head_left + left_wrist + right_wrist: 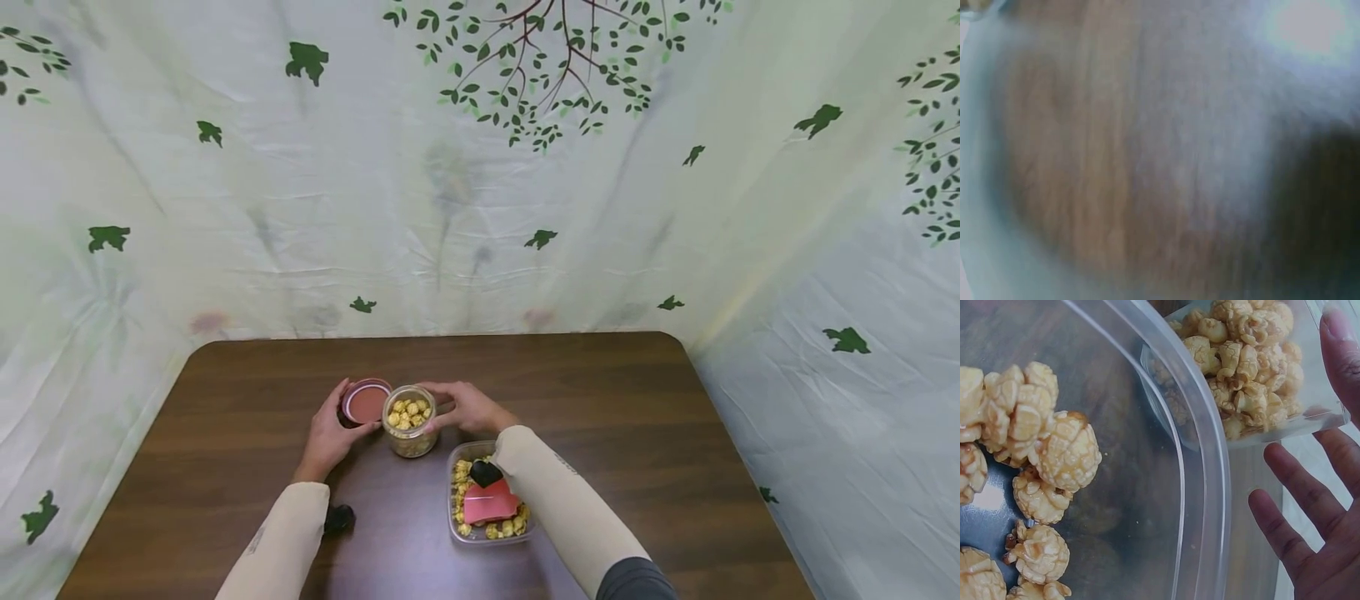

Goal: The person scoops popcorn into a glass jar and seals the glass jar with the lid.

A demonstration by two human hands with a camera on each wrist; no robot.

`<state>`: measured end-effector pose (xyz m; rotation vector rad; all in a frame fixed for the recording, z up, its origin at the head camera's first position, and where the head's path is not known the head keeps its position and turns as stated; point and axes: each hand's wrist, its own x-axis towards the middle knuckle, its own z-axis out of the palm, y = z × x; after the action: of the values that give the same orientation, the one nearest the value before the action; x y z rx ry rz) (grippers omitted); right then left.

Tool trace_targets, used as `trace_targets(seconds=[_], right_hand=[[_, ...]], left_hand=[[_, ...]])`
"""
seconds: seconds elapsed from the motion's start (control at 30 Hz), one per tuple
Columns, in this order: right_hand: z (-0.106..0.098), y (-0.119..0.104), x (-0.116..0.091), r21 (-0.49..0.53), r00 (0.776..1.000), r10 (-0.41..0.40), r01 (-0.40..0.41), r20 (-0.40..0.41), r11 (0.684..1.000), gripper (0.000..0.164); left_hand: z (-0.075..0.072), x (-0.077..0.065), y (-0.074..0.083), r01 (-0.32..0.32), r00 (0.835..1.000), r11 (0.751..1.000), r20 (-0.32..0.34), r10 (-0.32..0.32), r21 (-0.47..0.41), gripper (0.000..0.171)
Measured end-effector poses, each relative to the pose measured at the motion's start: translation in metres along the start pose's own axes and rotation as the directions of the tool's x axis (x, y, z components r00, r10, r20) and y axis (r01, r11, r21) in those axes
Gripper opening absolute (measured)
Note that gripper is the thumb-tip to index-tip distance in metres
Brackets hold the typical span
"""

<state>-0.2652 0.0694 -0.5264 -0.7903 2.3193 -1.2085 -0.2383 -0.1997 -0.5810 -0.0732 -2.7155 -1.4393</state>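
A clear jar point(410, 442) of round caramel popcorn point(1254, 369) stands upright with its mouth uncovered. My right hand point(468, 407) holds the jar near its rim from the right, thumb on the near side; in the right wrist view two fingers spread away from it. My left hand point(330, 435) grips a reddish-pink round lid point(367, 402) just left of the jar, its inner side facing up. Close in front of the right forearm sits a clear plastic tub point(491, 540) holding more popcorn point(463, 492) and a glossy pink piece point(489, 503), whose kind I cannot tell.
The dark wooden table point(600, 392) has rounded far corners. Behind it hangs a pale curtain point(337, 183) printed with leaves. The tub's rim point(1213, 456) lies close under the right wrist. The left wrist view shows mostly blurred tabletop point(1116, 156).
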Motion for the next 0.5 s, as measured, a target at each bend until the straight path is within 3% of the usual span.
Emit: trace_targets(seconds=[0.5], right_hand=[[0.001, 0.002, -0.001, 0.015, 1.0, 0.006, -0.006, -0.004, 1.0, 0.073]], left_hand=[[-0.027, -0.022, 0.015, -0.105, 0.994, 0.994, -0.025, 0.105, 0.007, 0.097]])
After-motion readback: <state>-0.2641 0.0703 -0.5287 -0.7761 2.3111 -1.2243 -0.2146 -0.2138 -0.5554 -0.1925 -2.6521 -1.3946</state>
